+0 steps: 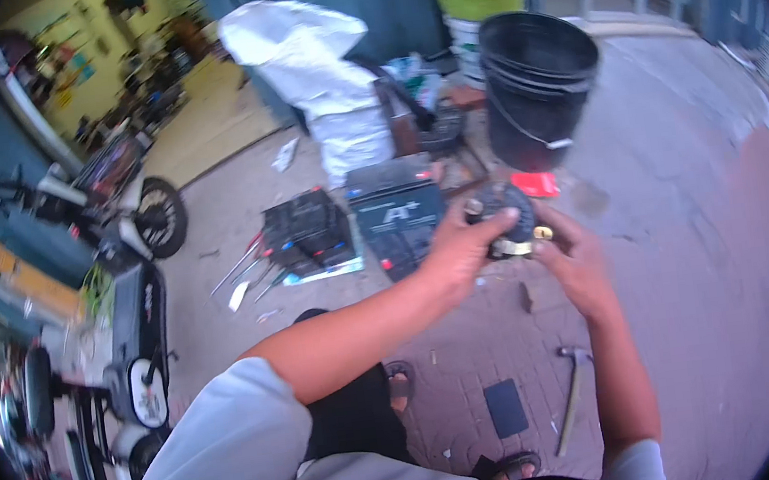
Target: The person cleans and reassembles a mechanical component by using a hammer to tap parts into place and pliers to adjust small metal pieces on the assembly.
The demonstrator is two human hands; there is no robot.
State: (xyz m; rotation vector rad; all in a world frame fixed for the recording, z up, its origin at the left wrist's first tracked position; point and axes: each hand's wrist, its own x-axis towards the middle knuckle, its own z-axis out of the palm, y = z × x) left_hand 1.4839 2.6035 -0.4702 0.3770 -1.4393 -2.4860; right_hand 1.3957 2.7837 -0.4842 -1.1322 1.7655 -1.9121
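Observation:
Out in front of me, above the paving, I hold a dark round part with brass-coloured fittings; its exact kind is too blurred to make out. My left hand grips it from the left, with the thumb across its face. At its lower right, my right hand is closed around a small brass-coloured fitting. Beyond the left hand stands a large black battery with red terminal caps. A second, dirty black battery lies left of it, with several screwdrivers alongside.
A black bucket stands at the far right, with a red piece at its base. A white sack leans behind the batteries. A hammer and a dark flat rectangle lie near my feet. Electric scooters line the left.

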